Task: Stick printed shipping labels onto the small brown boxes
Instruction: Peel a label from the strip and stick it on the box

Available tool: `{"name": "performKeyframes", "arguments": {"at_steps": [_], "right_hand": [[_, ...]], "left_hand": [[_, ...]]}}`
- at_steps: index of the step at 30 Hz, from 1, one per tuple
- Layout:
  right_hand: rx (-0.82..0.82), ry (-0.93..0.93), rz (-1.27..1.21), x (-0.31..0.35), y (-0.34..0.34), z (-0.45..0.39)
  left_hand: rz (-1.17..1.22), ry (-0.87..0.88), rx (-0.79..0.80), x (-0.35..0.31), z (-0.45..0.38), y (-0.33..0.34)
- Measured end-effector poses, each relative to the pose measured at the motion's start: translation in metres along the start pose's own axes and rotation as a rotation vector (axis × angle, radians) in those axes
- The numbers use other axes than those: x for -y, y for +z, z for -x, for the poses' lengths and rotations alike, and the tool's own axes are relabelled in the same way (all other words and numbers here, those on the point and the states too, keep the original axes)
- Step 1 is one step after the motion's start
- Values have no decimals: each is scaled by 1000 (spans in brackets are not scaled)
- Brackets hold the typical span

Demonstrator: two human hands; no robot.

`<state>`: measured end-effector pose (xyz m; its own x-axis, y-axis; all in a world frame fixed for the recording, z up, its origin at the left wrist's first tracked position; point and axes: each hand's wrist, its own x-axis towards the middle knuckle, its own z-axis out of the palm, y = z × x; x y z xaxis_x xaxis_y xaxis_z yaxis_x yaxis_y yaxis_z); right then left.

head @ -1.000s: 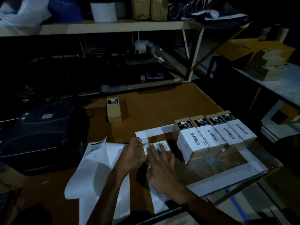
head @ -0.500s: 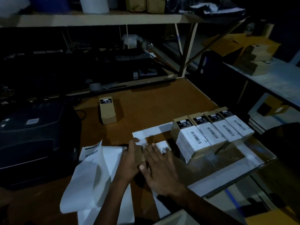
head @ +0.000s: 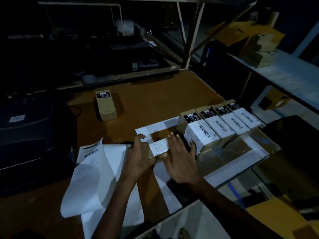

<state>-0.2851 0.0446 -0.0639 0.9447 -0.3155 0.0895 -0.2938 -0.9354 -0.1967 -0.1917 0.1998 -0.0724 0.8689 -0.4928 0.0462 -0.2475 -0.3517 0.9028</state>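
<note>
— Checking layout: table (head: 155, 94) carries a row of four labelled boxes (head: 217, 125) right of the work; one bare box (head: 105, 106) stands far left.
— And the current box (head: 150, 153)?
— Between both hands, long axis left-right. Left hand (head: 138, 156) grips its end; right hand (head: 181, 163), fingers flat, presses the label (head: 158, 147).

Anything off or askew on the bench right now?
One brown box stands alone mid-table with no white shipping label, away from the labelled row. The loose backing sheets curl up at the near left. Nothing looks damaged.
</note>
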Motion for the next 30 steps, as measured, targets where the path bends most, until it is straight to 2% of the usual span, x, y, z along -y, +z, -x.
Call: {"name": "performKeyframes", "arguments": {"at_steps": [3,6,11,17,22,24,28,30], "right_hand": [[45,-142,-76,24,9,18],[9,-259,-82,27,20,32],[-9,-43,-25,-7,18,19],[-13,-222,38,6,35,32],[-72,18,1,-17,38,22],[-57,49,0,-7,37,22],[-26,-229,56,15,38,31],[-57,-269,84,5,35,28]], "left_hand": [[35,-17,-9,1,1,1],[20,4,0,0,1,-1],[22,1,34,-6,2,-2],[-21,-21,37,0,-1,-1],[-87,-45,35,6,-4,0],[-110,-42,28,7,-5,0],[-136,-12,19,4,-5,-1],[-128,-9,20,4,-5,-1]]}}
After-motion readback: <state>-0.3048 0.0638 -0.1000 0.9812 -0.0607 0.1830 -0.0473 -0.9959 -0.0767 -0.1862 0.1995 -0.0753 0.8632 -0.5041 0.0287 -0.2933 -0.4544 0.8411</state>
